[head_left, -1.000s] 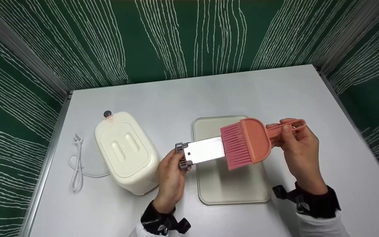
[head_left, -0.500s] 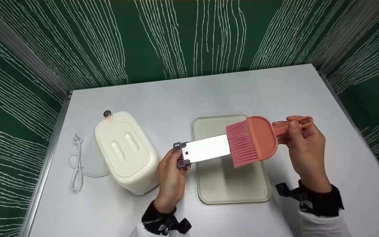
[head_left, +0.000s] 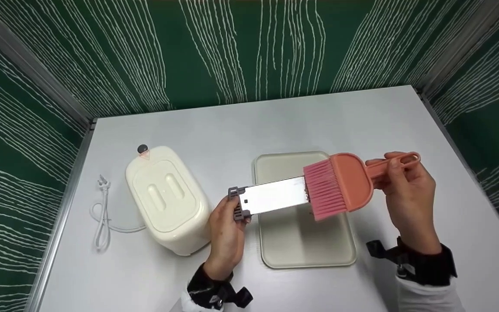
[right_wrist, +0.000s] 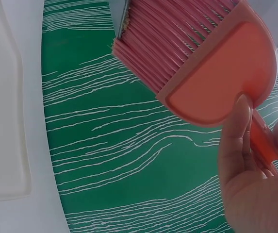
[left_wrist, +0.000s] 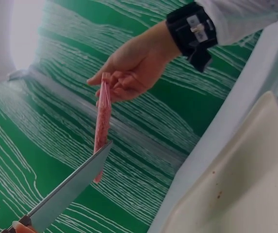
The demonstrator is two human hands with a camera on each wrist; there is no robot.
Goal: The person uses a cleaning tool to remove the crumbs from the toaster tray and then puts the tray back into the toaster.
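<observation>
My left hand (head_left: pixel 225 236) grips the grey slotted end of a flat metal crumb tray (head_left: pixel 273 196), held over the cream tray (head_left: pixel 308 249). With my right hand (head_left: pixel 407 197) I hold a coral hand brush (head_left: pixel 353 182) by its looped handle. Its pink bristles (head_left: pixel 324 190) lie across the crumb tray's far end. Brown crumbs gather along the bristle edge there. From the left wrist, the metal plate (left_wrist: pixel 73 187) looks tilted, its end meeting the bristles; a few crumbs (left_wrist: pixel 220 195) lie on the cream tray below.
A cream toaster (head_left: pixel 165 199) with a lid on top and a dark knob stands left of my left hand. Its white cord and plug (head_left: pixel 103 185) lie further left. Green walls with white wavy lines enclose the white table (head_left: pixel 215 138).
The brush and my right hand have shifted right, drawing the bristles toward the crumb tray's far end and baring more metal. Crumbs now show at the bristle edge. My left hand has barely moved.
</observation>
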